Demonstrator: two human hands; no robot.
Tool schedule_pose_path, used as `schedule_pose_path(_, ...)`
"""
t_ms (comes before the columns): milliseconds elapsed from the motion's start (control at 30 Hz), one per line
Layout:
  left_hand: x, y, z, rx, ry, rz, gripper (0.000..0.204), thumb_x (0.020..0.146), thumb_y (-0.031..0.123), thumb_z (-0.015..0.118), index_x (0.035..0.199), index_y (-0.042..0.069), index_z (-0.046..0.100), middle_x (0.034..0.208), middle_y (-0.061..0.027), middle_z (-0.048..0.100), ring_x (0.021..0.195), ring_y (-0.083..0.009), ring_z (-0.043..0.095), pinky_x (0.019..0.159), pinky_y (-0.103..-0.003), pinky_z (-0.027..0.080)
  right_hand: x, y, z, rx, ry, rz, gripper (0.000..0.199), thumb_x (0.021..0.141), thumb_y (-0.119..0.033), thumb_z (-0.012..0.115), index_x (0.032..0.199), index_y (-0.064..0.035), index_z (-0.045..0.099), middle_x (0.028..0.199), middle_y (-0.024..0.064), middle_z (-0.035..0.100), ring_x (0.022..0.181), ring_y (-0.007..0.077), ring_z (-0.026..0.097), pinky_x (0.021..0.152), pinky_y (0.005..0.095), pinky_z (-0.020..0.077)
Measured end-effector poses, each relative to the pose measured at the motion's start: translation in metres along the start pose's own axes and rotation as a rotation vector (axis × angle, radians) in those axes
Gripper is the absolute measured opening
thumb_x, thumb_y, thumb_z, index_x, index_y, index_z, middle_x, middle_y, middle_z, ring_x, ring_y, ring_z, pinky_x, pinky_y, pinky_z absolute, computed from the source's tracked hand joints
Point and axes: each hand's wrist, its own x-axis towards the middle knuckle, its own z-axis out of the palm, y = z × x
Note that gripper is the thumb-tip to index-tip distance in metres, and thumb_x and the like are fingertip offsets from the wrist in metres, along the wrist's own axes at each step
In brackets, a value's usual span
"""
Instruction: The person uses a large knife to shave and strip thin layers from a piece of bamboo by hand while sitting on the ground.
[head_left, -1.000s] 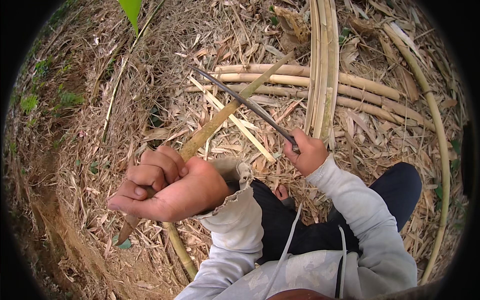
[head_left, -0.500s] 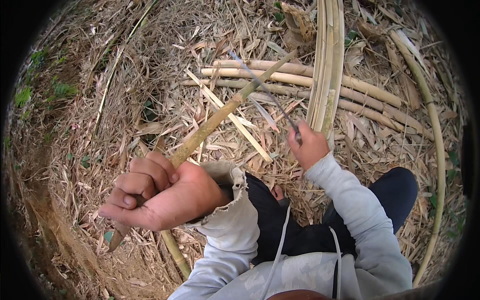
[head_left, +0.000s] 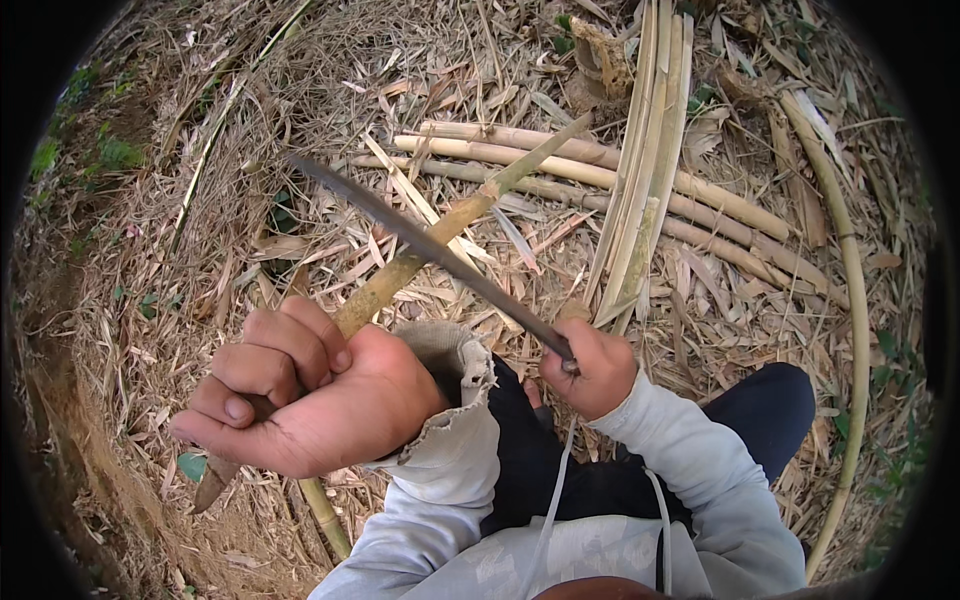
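My left hand (head_left: 300, 395) is closed around a piece of bamboo (head_left: 375, 290), its fingers curled upward. The bamboo slants away to the upper right and thins to a point, and its brown lower end sticks out below the hand. In my right hand (head_left: 595, 370) is a long, dark-bladed knife (head_left: 480, 285), gripped at the handle, which the fingers mostly cover. The blade points to the upper left and crosses over the bamboo about midway. Whether blade and bamboo touch, I cannot tell.
Several cut bamboo poles (head_left: 735, 206) lie sideways ahead, under a bundle of split bamboo strips (head_left: 645, 160). A stump (head_left: 603, 60) stands at the far side. One long bent bamboo pole (head_left: 858, 300) curves along the right. Dry leaves and shavings cover the ground.
The knife has swung left and nearer to me, from pointing far ahead to lying across the bamboo. My right hand has drawn back slightly. My left hand keeps its hold, almost in place.
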Motion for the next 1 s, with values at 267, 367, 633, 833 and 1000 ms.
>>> schedule_pose_path(267,0.002,0.001,0.001,-0.01,-0.004,-0.015,0.044,0.103,0.047,0.036,0.071,0.016,0.033,0.048,0.005,0.02,0.039,-0.0063,0.014,0.036,-0.024,0.01,0.0,-0.002,0.025,0.109,0.046,0.142,0.019,0.09,-0.017,0.062,0.088,-0.0011,0.052,0.061,0.0162,0.056,0.055,0.0348,0.06,0.05,0.0407,0.0462)
schedule_pose_path(367,0.001,0.002,0.01,0.053,0.069,-0.015,0.045,0.103,0.047,0.036,0.07,0.017,0.032,0.048,0.0054,0.019,0.04,-0.0063,0.013,0.036,-0.024,0.011,0.004,0.003,0.026,0.088,0.092,0.05,0.017,0.093,-0.016,0.057,0.089,0.0001,0.053,0.056,0.0169,0.054,0.051,0.035,0.059,0.048,0.0397,0.0454)
schedule_pose_path(633,0.008,-0.001,0.007,0.021,0.094,-0.014,0.044,0.102,0.047,0.038,0.07,0.017,0.031,0.047,0.0058,0.02,0.038,-0.0057,0.015,0.035,-0.022,0.013,-0.009,0.002,0.023,0.059,0.038,-0.053,0.02,0.086,-0.016,0.065,0.094,-0.0008,0.055,0.065,0.0157,0.061,0.052,0.0324,0.062,0.05,0.0416,0.0482)
schedule_pose_path(833,0.024,-0.009,-0.011,-0.062,0.02,-0.039,0.048,0.105,0.045,0.027,0.068,0.016,0.031,0.047,0.0052,0.021,0.037,-0.0068,0.015,0.035,-0.022,0.013,0.01,0.091,0.028,-0.088,0.109,0.513,0.026,0.09,-0.024,0.059,0.083,0.0009,0.06,0.057,0.017,0.057,0.051,0.0355,0.059,0.052,0.0449,0.0466)
schedule_pose_path(1000,0.029,-0.002,-0.029,-0.188,-0.006,-0.143,0.046,0.104,0.047,0.028,0.071,0.015,0.034,0.046,0.0046,0.021,0.037,-0.0067,0.015,0.034,-0.023,0.012,0.015,0.113,0.026,0.134,0.198,0.755,0.038,0.091,-0.031,0.06,0.072,0.0009,0.059,0.05,0.0122,0.053,0.041,0.0243,0.055,0.042,0.0387,0.0441)
